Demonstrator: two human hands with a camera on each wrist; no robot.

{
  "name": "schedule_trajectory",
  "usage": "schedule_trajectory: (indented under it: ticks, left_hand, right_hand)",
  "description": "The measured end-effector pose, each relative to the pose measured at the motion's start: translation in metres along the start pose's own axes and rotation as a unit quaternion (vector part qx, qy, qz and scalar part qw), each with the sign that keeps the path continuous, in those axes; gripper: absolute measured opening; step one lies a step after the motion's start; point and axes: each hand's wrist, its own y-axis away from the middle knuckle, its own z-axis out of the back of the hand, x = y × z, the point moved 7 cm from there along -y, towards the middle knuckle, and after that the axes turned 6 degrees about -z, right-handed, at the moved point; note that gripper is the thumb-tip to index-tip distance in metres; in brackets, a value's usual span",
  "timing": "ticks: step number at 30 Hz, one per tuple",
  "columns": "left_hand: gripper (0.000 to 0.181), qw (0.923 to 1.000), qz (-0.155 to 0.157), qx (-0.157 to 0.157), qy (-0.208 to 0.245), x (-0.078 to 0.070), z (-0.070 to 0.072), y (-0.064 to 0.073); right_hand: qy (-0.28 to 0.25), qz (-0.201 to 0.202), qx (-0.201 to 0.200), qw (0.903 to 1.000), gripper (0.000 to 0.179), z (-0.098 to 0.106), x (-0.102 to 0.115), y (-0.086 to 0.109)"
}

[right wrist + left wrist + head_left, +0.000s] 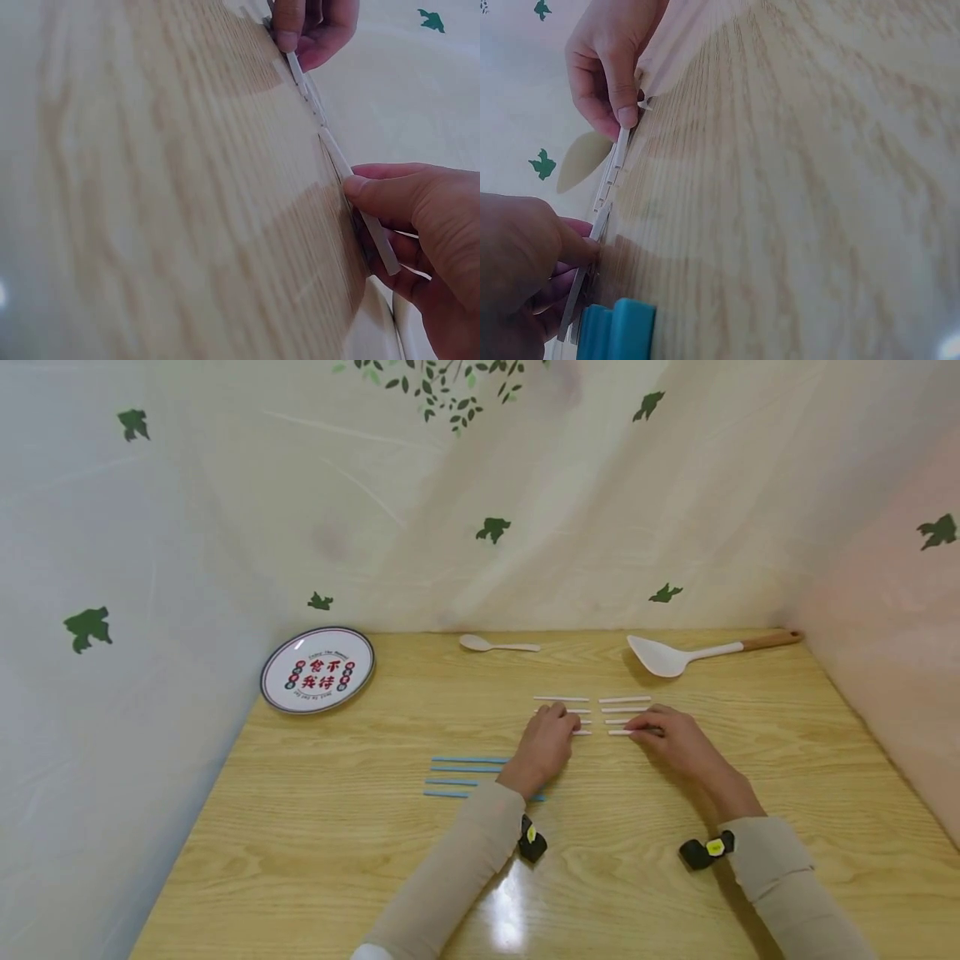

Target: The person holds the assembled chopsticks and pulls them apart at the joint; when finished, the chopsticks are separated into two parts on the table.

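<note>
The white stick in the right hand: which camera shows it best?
Right wrist view: both ends of the white stick show, with the right hand holding between them. The head and left wrist views show only one short end.

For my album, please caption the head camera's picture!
Left hand and right hand pinch white sticks, with blue sticks lying nearby.

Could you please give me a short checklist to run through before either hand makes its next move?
1. Left hand holding the left white stick: ok, gripped.
2. Right hand holding the right white stick: ok, pinched under the thumb.
3. Left white group and right white group apart: ok, a gap shows.
4. Left white group's full alignment: cannot tell, the left hand covers part.
5. Blue sticks fully visible: not ok, partly covered.
6. Spoon clear of both hands: ok.
</note>
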Motion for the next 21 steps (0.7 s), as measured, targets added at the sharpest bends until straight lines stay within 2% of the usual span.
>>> schedule_trajectory:
  ticks: [6,14,21]
  left_hand:
    - [0.017,0.9999,-0.003,-0.004,0.010,0.001,0.000,-0.001]
    - [0.017,0.9996,-0.014,-0.015,0.021,0.001,0.002,0.002]
    - [0.018,0.9992,-0.024,-0.022,0.021,0.006,0.013,0.009]
  right_hand:
    - [0.004,-0.002,-0.002,1.0000,0.012,0.000,0.001,0.000]
    - [0.007,0.025,-0.011,0.9996,0.013,0.002,0.005,0.000]
    - [0.026,0.042,-0.020,0.9986,0.014,0.005,0.010,0.002]
